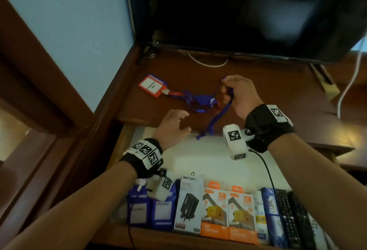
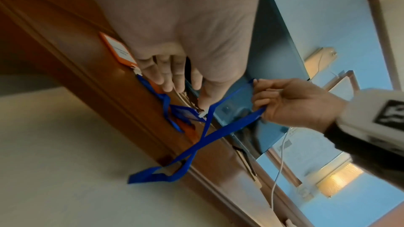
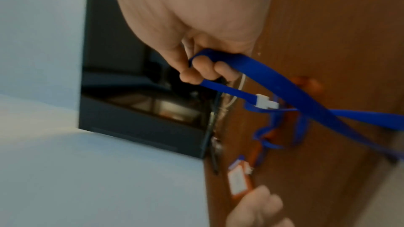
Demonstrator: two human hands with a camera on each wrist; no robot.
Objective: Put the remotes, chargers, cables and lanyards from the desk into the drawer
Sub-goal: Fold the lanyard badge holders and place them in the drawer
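head view shows your right hand [image 1: 239,95] pinching a loop of the blue strap [image 1: 220,114] above the desk [image 1: 268,90], while your left hand [image 1: 173,123] hovers with fingers spread, holding nothing, near the desk's front edge. the strap's far end dangles over that edge into the drawer [image 1: 208,160]; the rest lies knotted with an orange strap [image 1: 175,92] running to the badge [image 1: 152,85], so i'd say two lanyards are tangled here. lift now and you'll likely drag the badge along, or tighten the knot; the clip [image 3: 266,103] could snag too. the tv [image 1: 248,11] hangs close over your right hand, and a white cable [image 1: 206,62] lies behind it, so a high pull may catch either. chargers [image 1: 214,212] and remotes [image 1: 294,218] fill the drawer's front row, leaving the back floor free
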